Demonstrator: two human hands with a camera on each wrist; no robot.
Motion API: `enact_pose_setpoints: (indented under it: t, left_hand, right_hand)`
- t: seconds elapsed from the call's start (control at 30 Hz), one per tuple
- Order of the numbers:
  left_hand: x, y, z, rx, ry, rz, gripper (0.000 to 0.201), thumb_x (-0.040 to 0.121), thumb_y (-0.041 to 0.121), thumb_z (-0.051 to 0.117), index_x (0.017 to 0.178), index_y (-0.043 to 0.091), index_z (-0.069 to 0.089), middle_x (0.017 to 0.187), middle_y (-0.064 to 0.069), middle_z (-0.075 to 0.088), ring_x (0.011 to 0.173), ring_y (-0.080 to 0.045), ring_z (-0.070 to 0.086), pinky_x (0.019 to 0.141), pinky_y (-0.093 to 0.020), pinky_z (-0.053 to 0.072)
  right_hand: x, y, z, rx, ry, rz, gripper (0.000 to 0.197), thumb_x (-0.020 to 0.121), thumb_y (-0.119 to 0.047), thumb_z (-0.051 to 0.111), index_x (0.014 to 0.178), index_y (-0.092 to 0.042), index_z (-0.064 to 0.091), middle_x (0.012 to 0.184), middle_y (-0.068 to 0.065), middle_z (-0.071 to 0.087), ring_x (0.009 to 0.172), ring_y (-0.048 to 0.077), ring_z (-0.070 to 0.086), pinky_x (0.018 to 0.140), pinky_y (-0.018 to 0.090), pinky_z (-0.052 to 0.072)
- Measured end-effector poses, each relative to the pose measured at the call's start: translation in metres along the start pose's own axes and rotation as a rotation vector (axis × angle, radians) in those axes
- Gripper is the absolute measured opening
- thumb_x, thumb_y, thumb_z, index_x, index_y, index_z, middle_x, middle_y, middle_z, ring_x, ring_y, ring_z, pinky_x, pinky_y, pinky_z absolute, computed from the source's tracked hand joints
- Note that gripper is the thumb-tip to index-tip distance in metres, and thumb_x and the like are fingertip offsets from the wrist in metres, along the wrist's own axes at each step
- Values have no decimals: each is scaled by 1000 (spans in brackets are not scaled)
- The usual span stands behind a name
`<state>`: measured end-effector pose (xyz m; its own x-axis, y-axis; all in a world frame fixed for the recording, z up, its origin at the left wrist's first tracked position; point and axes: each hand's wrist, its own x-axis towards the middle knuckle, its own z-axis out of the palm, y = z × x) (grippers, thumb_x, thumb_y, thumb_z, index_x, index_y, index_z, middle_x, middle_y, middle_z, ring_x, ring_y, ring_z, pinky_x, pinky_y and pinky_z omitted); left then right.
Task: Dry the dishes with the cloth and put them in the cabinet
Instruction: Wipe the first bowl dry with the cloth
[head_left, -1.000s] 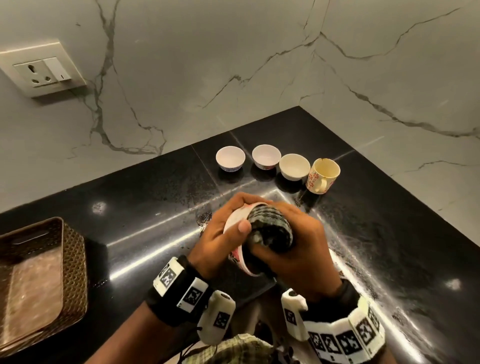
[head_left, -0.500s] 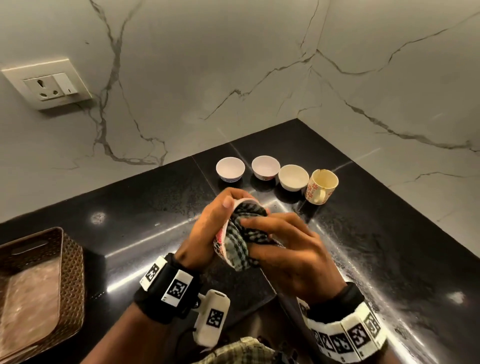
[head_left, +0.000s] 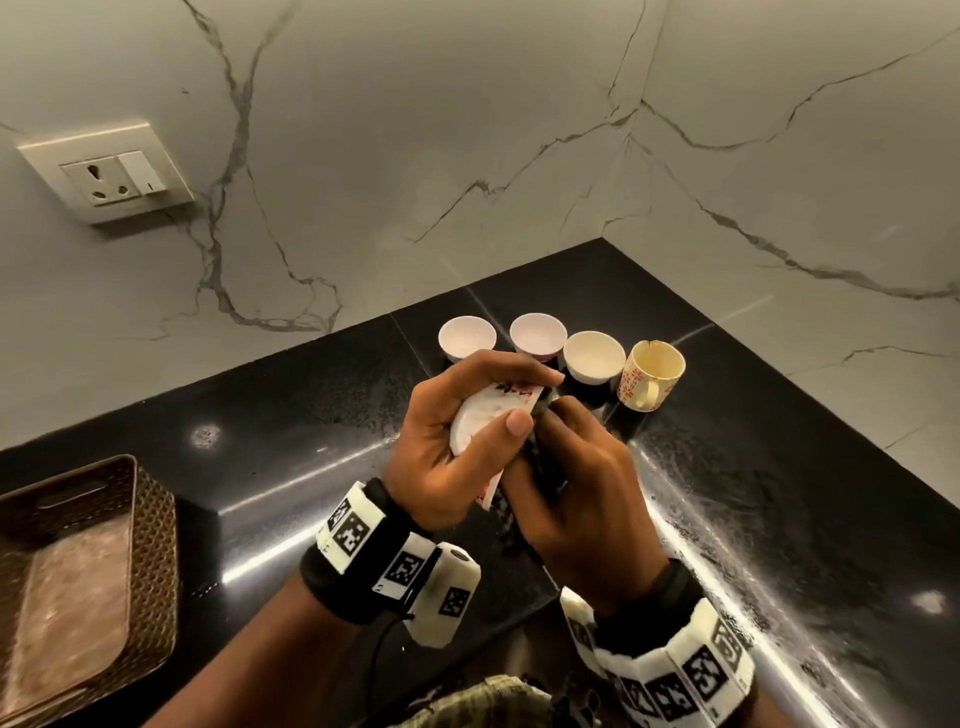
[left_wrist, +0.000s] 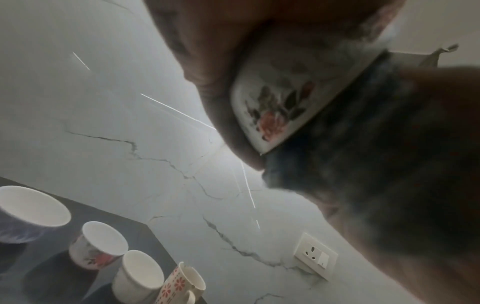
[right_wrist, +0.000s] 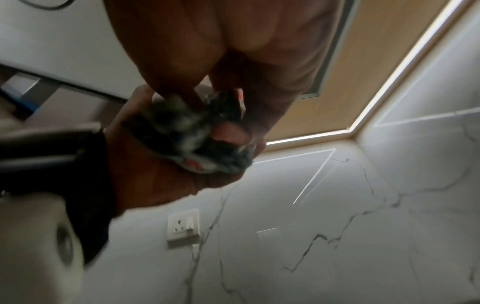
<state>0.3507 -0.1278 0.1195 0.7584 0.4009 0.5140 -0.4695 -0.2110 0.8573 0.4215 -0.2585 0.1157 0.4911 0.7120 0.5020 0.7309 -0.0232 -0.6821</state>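
Note:
My left hand (head_left: 467, 441) grips a small white bowl (head_left: 480, 421) with a red flower print (left_wrist: 272, 115), its base turned toward me. My right hand (head_left: 566, 483) holds a dark checked cloth (head_left: 506, 512) pushed against the bowl's mouth; the cloth (right_wrist: 187, 131) fills the bowl in the right wrist view. Both hands hover above the black counter (head_left: 779, 509). Behind them stand three white bowls (head_left: 466, 336) (head_left: 537, 335) (head_left: 594, 356) and a cream mug (head_left: 652, 376) with red flowers.
A brown woven tray (head_left: 83, 582) sits at the counter's left front edge. A wall socket (head_left: 111, 174) is on the marble wall at the left. The counter ends in a corner between two marble walls. A wooden cabinet underside (right_wrist: 363, 61) shows overhead.
The bowl has turned in my left hand so its base faces me instead of its mouth. The cloth, plainly seen before, is now mostly hidden behind bowl and fingers. Both hands rose slightly.

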Motion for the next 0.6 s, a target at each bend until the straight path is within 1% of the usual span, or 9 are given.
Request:
enact_pose_setpoints:
  t: [0.1, 0.2, 0.23, 0.27, 0.33, 0.4, 0.43, 0.53, 0.6]
  left_hand:
    - [2, -1, 5, 82, 8, 109, 39, 89, 21, 56, 111, -10, 65, 114, -25, 67, 107, -42, 67, 85, -59, 55]
    - [0, -6, 7, 157, -29, 186, 54, 97, 40, 55, 110, -10, 68, 116, -23, 68, 110, -39, 68, 84, -56, 56]
    - [-2, -7, 8, 120, -30, 173, 58, 98, 44, 53, 111, -11, 67, 117, -24, 68, 109, -40, 68, 84, -57, 56]
    - [-3, -8, 10, 53, -17, 138, 61, 99, 46, 53, 112, -12, 65, 117, -26, 67, 107, -43, 67, 84, -59, 55]
    - [-5, -8, 14, -86, 44, 81, 60, 99, 47, 55, 115, -11, 62, 115, -29, 66, 103, -47, 67, 85, -62, 55]
    - [-4, -6, 15, -133, 79, 53, 57, 99, 47, 56, 117, -7, 62, 114, -29, 67, 103, -49, 66, 86, -63, 54]
    - [-3, -3, 15, -115, 71, 63, 56, 99, 46, 56, 117, -7, 63, 114, -28, 67, 105, -48, 66, 87, -63, 54]
    - [2, 0, 9, 40, -14, 150, 58, 100, 43, 53, 115, -12, 63, 118, -26, 66, 112, -41, 65, 90, -54, 55]
    - [3, 0, 6, 159, -64, 247, 52, 98, 41, 54, 113, -7, 67, 119, -25, 65, 113, -38, 66, 88, -49, 56]
  right_hand:
    - [7, -9, -14, 406, -106, 154, 20, 99, -19, 59, 108, -9, 74, 103, 0, 75, 95, 19, 73, 80, 39, 60]
    - [11, -19, -35, 689, -237, 398, 29, 88, -16, 63, 67, -23, 80, 77, -14, 77, 77, -5, 71, 70, 14, 56]
    - [10, -20, -38, 818, -252, 481, 29, 81, -18, 61, 60, -27, 80, 72, -16, 76, 72, -7, 70, 66, 11, 54]
    - [8, -19, -40, 959, -282, 517, 24, 79, -19, 62, 68, -27, 82, 76, -8, 77, 76, -1, 72, 69, 14, 56]
    - [2, -16, -36, 1142, -266, 456, 18, 89, -13, 68, 104, -13, 78, 103, 17, 75, 96, 28, 74, 83, 38, 61]
    - [-6, -7, -23, 1029, -115, 320, 25, 94, -8, 67, 118, -2, 69, 116, 27, 66, 108, 46, 65, 91, 59, 55]
    - [-7, -5, -17, 826, -20, 217, 22, 94, -6, 69, 115, -1, 70, 115, 23, 65, 108, 45, 64, 89, 61, 55]
    - [-6, -1, -5, 53, 183, -73, 18, 88, -9, 77, 105, -5, 75, 111, 8, 64, 101, 19, 65, 84, 32, 57]
    - [-7, -3, -3, -144, 179, -112, 16, 88, -15, 76, 101, -5, 75, 112, 8, 64, 95, 15, 65, 79, 25, 56]
